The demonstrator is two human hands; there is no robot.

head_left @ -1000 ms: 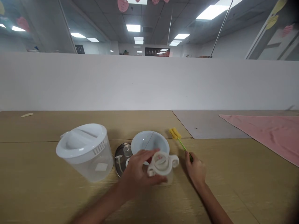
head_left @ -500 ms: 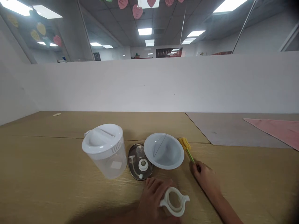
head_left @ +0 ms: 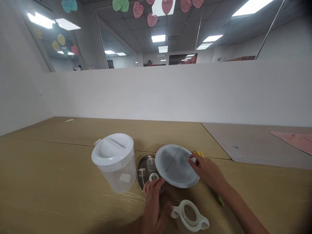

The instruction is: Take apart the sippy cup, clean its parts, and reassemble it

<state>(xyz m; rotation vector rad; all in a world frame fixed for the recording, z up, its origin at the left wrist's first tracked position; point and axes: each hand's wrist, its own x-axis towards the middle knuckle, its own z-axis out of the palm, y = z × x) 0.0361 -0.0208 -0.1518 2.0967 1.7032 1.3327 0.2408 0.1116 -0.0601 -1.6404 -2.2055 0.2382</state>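
My left hand (head_left: 153, 203) is open, its fingers over the near edge of the oval metal tray (head_left: 141, 180). Its blurred thumb is close to a bottle with a white two-handled collar (head_left: 191, 216), seen from above. On the tray are a small clear cap (head_left: 151, 164), a white ring with a teat (head_left: 153, 177) and a thin white tube piece (head_left: 142, 174). My right hand (head_left: 209, 170) reaches over the right rim of a white bowl (head_left: 176, 172), thumb and fingers apart. Beneath it lies a brush with a yellow sponge head (head_left: 200, 153), mostly hidden.
A lidded clear plastic pitcher (head_left: 119, 175) stands left of the tray. A thin line or rod crosses the bowl. A pink cloth (head_left: 296, 141) lies far right, and a white wall (head_left: 156, 94) closes off the table's back.
My right hand has let go of the brush and moved to the bowl's rim. My left hand has released the bottle and shifted toward the tray. The camera view has moved slightly.
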